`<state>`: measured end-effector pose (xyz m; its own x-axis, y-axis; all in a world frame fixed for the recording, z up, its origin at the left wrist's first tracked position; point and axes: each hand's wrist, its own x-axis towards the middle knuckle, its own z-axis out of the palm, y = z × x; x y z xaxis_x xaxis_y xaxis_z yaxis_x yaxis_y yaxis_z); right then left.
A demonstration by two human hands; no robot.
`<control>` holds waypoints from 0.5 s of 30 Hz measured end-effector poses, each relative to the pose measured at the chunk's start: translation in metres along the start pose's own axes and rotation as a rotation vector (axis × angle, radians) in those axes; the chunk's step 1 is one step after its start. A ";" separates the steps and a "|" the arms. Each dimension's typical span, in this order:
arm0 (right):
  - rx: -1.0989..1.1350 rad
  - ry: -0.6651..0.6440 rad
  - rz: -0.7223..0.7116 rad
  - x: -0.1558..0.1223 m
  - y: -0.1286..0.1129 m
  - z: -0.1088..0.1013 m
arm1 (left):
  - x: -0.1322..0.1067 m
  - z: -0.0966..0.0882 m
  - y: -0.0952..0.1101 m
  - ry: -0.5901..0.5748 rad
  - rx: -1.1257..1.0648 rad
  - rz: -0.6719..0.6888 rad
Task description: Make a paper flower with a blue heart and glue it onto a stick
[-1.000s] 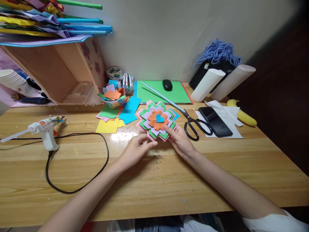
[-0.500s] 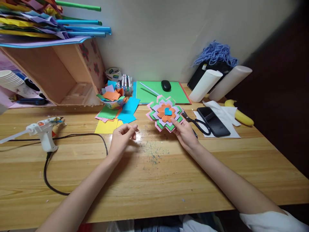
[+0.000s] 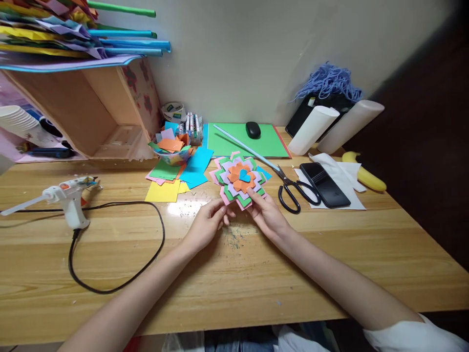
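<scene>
A layered paper flower (image 3: 238, 185) in pink, green, lilac and orange, with a small blue centre, is tilted up above the table. My right hand (image 3: 269, 215) grips its lower right edge, thumb on top and the other fingers underneath. My left hand (image 3: 207, 225) is at the flower's lower left edge, fingers curled in with the thumb against them. Whether it pinches the petal or something small, I cannot make out. Just right of the flower lie black-handled scissors (image 3: 289, 193). A pale blue paper stick (image 3: 245, 146) runs back from their blades.
A white glue gun (image 3: 71, 203) with a looping black cord stands at left. Behind are a bowl of paper pieces (image 3: 172, 154), loose yellow paper (image 3: 161, 191) and a green sheet (image 3: 230, 142) bearing a black mouse (image 3: 252, 130). At right are a phone (image 3: 324, 185) and banana (image 3: 370, 179).
The flower has come left and slightly nearer in my right hand, uncovering more of the scissors and stick. My left hand has moved right, up to the flower's lower edge.
</scene>
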<state>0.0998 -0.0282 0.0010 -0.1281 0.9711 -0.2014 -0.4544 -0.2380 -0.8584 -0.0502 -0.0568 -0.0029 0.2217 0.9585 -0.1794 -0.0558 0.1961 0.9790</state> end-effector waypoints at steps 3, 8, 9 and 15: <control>-0.024 -0.034 -0.015 -0.006 0.005 0.006 | -0.004 0.002 0.002 -0.080 -0.056 0.022; -0.036 0.047 -0.108 -0.007 0.010 0.007 | -0.011 0.004 0.012 -0.234 -0.128 -0.047; -0.039 0.067 -0.122 -0.008 0.011 0.007 | -0.012 0.005 0.012 -0.245 -0.121 -0.042; -0.074 0.086 -0.141 -0.012 0.019 0.008 | -0.011 0.015 -0.002 -0.040 0.070 -0.009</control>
<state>0.0858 -0.0440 -0.0087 0.0099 0.9935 -0.1136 -0.3957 -0.1004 -0.9129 -0.0383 -0.0706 -0.0020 0.2610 0.9473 -0.1859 0.0143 0.1888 0.9819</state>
